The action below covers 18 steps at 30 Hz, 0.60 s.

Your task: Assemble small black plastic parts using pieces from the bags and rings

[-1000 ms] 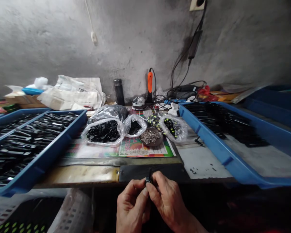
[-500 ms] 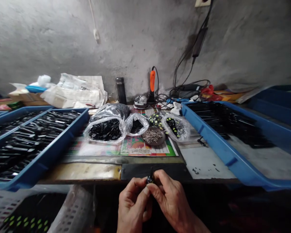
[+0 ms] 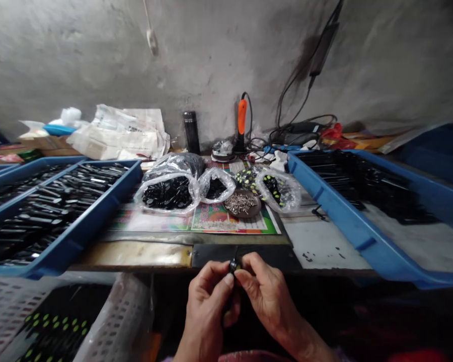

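My left hand (image 3: 210, 296) is closed, its thumb and fingertips pinching a small dark, shiny part (image 3: 233, 264) just in front of the table edge. A thin black piece sticks up from that part, and a hint of yellow-green shows on its right side. My right hand (image 3: 269, 291) closes in from the right, its thumb and forefinger bent against the same part. The fingertips cover most of it, so its full shape stays hidden. Beyond the hands, a round dish (image 3: 253, 210) holds small silver metal pieces, apparently screws or rivets.
Plastic bags (image 3: 139, 197) of black pieces and a bag (image 3: 297, 193) of black-and-yellow-green pieces stand behind. Blue trays (image 3: 94, 223) (image 3: 347, 239) with black parts flank the table. Below left is a white basket (image 3: 111, 322). An orange-handled tool (image 3: 242, 116) stands upright near the wall.
The camera view has tilted down slightly, so the table sits higher in the picture. Both hands keep hold of the small part in nearly the same pose; the fingers have shifted only a little.
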Each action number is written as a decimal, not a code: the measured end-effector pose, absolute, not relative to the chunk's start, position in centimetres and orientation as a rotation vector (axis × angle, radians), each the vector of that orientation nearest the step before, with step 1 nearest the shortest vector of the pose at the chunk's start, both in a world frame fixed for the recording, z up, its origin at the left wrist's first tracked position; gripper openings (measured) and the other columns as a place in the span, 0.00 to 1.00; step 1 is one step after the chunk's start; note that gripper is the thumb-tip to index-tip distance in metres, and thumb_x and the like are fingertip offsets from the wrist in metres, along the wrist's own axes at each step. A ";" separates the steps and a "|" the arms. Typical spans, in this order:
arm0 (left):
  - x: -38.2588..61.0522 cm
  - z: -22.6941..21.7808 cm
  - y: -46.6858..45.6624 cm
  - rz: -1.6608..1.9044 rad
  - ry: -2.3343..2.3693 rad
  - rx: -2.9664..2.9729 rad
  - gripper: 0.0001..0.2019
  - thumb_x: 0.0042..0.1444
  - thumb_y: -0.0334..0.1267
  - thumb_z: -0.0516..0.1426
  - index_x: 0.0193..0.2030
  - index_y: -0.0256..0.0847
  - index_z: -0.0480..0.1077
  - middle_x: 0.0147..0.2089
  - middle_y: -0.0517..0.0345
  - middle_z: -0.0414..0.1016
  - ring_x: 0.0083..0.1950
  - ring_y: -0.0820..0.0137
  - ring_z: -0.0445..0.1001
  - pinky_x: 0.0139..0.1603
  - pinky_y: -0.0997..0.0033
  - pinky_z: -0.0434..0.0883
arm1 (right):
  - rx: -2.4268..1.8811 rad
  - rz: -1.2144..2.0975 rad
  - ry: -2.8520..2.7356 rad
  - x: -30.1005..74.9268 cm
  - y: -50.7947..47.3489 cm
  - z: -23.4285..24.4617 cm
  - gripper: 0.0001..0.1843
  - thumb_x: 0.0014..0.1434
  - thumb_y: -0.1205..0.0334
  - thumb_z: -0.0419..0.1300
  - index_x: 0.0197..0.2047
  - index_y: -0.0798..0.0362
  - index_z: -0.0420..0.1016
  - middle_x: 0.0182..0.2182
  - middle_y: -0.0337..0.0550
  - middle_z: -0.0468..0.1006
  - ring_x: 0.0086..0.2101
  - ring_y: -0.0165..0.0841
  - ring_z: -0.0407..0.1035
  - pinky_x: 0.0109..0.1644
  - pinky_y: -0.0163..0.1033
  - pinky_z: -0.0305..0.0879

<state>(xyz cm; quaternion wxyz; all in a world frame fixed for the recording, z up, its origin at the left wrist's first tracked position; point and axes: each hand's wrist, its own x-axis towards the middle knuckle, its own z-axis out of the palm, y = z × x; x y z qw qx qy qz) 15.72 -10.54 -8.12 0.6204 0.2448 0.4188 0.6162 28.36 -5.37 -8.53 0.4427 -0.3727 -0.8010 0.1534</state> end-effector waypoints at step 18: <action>10.3 -8.2 -12.6 1.562 0.784 0.223 0.16 0.50 0.32 0.69 0.42 0.35 0.68 0.35 0.49 0.83 0.29 0.70 0.80 0.32 0.68 0.81 | -0.829 0.217 -2.052 29.6 -4.7 -8.6 0.16 0.73 0.53 0.52 0.34 0.51 0.68 0.24 0.35 0.72 0.19 0.24 0.67 0.24 0.28 0.63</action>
